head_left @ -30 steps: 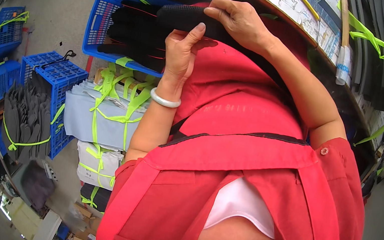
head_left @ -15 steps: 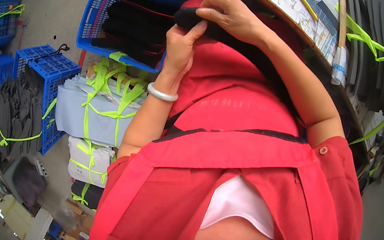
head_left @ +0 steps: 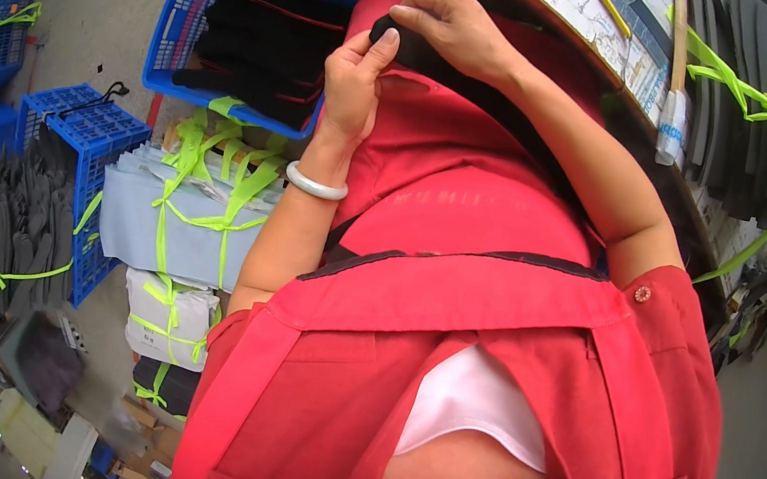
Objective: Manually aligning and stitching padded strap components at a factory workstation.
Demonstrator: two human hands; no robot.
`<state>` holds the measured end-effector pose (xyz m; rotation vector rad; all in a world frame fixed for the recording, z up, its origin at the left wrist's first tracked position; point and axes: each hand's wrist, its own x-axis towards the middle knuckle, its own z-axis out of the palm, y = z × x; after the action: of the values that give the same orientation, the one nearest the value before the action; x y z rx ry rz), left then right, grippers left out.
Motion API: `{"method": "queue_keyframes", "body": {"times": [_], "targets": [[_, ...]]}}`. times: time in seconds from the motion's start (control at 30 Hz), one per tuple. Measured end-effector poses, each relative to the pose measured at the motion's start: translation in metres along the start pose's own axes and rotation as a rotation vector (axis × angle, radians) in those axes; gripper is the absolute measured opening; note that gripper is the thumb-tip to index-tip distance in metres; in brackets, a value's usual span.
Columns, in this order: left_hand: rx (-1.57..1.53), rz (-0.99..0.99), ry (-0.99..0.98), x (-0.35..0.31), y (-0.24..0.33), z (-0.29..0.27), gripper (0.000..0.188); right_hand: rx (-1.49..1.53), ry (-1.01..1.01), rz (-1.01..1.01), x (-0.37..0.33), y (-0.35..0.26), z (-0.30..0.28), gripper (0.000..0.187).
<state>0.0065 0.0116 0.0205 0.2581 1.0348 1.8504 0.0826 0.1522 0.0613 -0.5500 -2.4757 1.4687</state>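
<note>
Over my red-clad lap, both hands are closed on a black cloth piece with a narrow end. My left hand, a pale bangle at its wrist, pinches that end with the thumb on top. Just to the right and slightly higher, my right hand bends its fingers over the same piece. Much of the black cloth lies under the right hand and forearm, so its full shape is hidden. Beside my left hand stands a blue plastic basket holding several black cloth pieces with red edging.
Pale blue sheets tied with lime strips sit left of me, above a white bundle. Another blue crate stands by dark grey pieces. At upper right, a worktable bears a yellow pen and tied grey sheets.
The ribbed end of the black cloth, which stuck out between my hands, is now mostly covered by my fingers. My left hand has shifted slightly up and left. The surroundings have shifted slightly left in view.
</note>
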Motion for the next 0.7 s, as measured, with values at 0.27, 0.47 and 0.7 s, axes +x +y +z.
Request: {"method": "queue_keyframes", "body": {"times": [0.27, 0.47, 0.7], "targets": [[0.121, 0.135, -0.015, -0.005, -0.002, -0.001, 0.016, -0.004, -0.169, 0.089, 0.008, -0.003, 0.0, 0.043], [-0.042, -0.046, -0.048, -0.003, -0.004, -0.01, 0.017, 0.225, -0.228, 0.377, 0.01, 0.017, 0.01, 0.045], [-0.262, -0.024, -0.204, -0.002, 0.025, -0.022, 0.024, 0.35, -0.337, 0.359, -0.014, 0.009, -0.017, 0.043]]}}
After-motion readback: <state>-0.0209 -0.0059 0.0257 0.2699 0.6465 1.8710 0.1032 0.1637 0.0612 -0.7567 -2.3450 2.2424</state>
